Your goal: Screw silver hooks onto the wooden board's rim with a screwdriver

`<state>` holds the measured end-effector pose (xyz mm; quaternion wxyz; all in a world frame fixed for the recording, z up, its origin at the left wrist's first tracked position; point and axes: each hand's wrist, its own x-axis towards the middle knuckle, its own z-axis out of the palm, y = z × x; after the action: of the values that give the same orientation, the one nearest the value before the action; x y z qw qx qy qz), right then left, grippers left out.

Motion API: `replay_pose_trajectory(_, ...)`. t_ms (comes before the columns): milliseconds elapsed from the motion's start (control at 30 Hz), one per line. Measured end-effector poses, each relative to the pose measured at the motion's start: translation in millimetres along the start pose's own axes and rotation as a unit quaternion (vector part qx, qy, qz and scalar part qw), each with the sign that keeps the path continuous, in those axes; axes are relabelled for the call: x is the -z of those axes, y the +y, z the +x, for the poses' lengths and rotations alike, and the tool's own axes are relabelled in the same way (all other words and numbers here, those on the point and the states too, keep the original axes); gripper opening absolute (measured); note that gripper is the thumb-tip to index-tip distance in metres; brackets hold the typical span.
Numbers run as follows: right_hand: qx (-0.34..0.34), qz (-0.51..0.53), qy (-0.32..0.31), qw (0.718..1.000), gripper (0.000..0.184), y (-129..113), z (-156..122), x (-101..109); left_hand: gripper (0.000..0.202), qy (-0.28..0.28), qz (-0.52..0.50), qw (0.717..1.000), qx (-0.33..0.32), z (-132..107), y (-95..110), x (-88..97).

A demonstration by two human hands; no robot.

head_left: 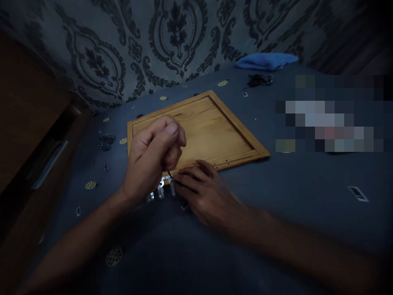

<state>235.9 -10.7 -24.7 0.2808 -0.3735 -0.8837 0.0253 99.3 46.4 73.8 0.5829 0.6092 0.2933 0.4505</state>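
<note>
A wooden cabinet door (211, 127) with a raised frame lies on the blue patterned cloth. My left hand (156, 145) is closed in a fist above its near edge. From the fist a thin dark shaft, apparently a screwdriver's (169, 175), points down; the handle is hidden in the fingers. Its tip meets a shiny metal hinge (161, 184) at the door's near left edge. Low beside it, my right hand (202, 190) has its fingertips against the hinge and the door edge; its thumb is hidden. Small dark holes mark the door's near edge to the right.
A blue cloth (267, 61) lies by the patterned wall at the back, near a small black item (259, 80). Dark small pieces (106, 141) sit on the left. Brown wooden furniture (33, 102) borders the left side. A pixelated patch covers the right.
</note>
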Motion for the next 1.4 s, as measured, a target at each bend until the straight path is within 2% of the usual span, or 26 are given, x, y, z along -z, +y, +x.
replay_pose_trajectory(200, 0.006, -0.006, 0.016, 1.000, 0.025, 1, -1, -3, 0.022, -0.045, -0.015, 0.999, -0.008, 6, -1, 1.4)
replay_pose_trajectory(400, 0.005, -0.012, 0.015, 1.000, 0.026, 1, -2, -3, 0.021, -0.088, -0.034, 0.995, 0.014, 10, 0, 3.5)
replay_pose_trajectory(700, 0.009, -0.016, 0.026, 1.000, 0.026, 2, -1, -3, 0.024, -0.114, -0.031, 0.993, 0.027, 12, -3, 9.0)
replay_pose_trajectory(767, 0.011, -0.012, 0.023, 1.000, 0.026, 2, -2, -2, 0.024, -0.099, -0.029, 0.995, 0.015, 10, -1, 9.3)
replay_pose_trajectory(900, 0.003, -0.003, 0.010, 1.000, 0.027, 1, -2, -1, 0.028, -0.002, -0.037, 0.999, -0.034, 6, 12, 7.1)
replay_pose_trajectory(967, -0.005, -0.006, -0.002, 1.000, 0.029, 0, -1, 1, 0.033, 0.030, -0.040, 0.997, -0.062, 3, 20, 6.2)
replay_pose_trajectory(1067, -0.008, -0.011, -0.008, 1.000, 0.029, -2, 0, 5, 0.037, 0.039, -0.038, 0.996, -0.068, -1, 24, 6.8)
replay_pose_trajectory(1400, -0.004, -0.010, -0.009, 1.000, 0.030, -2, 0, 7, 0.028, 0.064, -0.021, 0.997, -0.049, -7, 8, 8.8)
